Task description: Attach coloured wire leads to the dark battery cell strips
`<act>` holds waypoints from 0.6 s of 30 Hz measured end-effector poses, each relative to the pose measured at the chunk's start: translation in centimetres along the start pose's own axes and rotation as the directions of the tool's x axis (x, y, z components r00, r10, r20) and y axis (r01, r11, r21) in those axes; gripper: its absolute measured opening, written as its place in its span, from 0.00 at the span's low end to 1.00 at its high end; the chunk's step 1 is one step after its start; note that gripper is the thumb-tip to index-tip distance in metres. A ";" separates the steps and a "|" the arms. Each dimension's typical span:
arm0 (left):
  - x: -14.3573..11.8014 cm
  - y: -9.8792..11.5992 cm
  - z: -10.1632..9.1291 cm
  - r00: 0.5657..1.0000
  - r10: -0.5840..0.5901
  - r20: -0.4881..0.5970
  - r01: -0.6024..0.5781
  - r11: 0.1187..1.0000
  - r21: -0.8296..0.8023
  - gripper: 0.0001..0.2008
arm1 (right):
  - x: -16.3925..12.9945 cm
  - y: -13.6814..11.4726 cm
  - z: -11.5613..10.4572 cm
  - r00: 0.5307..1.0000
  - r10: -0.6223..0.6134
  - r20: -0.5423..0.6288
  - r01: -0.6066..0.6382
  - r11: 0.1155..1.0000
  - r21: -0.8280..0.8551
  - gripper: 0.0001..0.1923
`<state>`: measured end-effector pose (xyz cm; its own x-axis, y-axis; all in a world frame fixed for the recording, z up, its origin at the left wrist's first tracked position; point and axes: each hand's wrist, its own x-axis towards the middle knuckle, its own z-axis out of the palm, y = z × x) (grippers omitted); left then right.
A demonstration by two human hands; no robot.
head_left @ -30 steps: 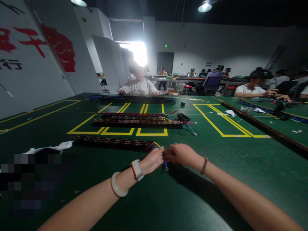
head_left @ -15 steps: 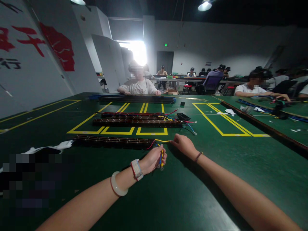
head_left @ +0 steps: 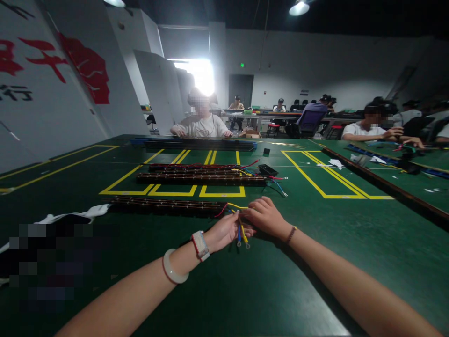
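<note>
The left hand (head_left: 224,230) is closed around a bundle of wire leads (head_left: 240,234) — blue and yellow ends with ring terminals hang just below its fingers. The right hand (head_left: 265,216) sits right beside it, fingers curled together on the same leads, apparently pinching the yellow one (head_left: 235,205) where it loops out. The leads run back to the end of a long dark strip (head_left: 164,206) lying on the green table (head_left: 315,262). Beyond it lie two more strips (head_left: 199,175) inside yellow floor-style markings, and a person (head_left: 201,122) sits across the table.

A hard tug could, I judge, drag the near strip sideways or strain a lead at its joint — both hands pull on the same thin wires.

Half a second ago the right hand was stretched forward, touching the yellow lead alone; now it has drawn back against the left.
</note>
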<state>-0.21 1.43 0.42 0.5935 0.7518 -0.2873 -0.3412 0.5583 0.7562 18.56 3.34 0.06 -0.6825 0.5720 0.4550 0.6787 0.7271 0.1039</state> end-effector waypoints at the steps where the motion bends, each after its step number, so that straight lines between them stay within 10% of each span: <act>1: 0.0 0.0 -0.1 1.000 0.008 0.015 -0.008 1.000 -0.008 0.16 | 0.0 -0.1 -0.1 0.998 -0.062 0.017 0.062 0.998 0.004 0.14; 11: 0.4 -0.2 -0.6 0.996 -0.006 0.086 0.016 0.993 -0.113 0.20 | 0.3 -0.2 0.2 0.967 -0.247 -0.059 0.251 0.963 0.099 0.13; 18: 0.6 -0.3 -1.0 0.988 -0.019 0.155 0.034 0.994 -0.100 0.27 | 2.4 -0.8 0.8 0.956 0.088 -0.280 0.030 0.920 0.391 0.06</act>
<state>-0.50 2.09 -0.60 0.7053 0.6780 -0.2070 -0.3916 0.6161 0.6834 16.12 4.41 0.33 -0.5169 0.5042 0.6918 0.4979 0.8345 -0.2361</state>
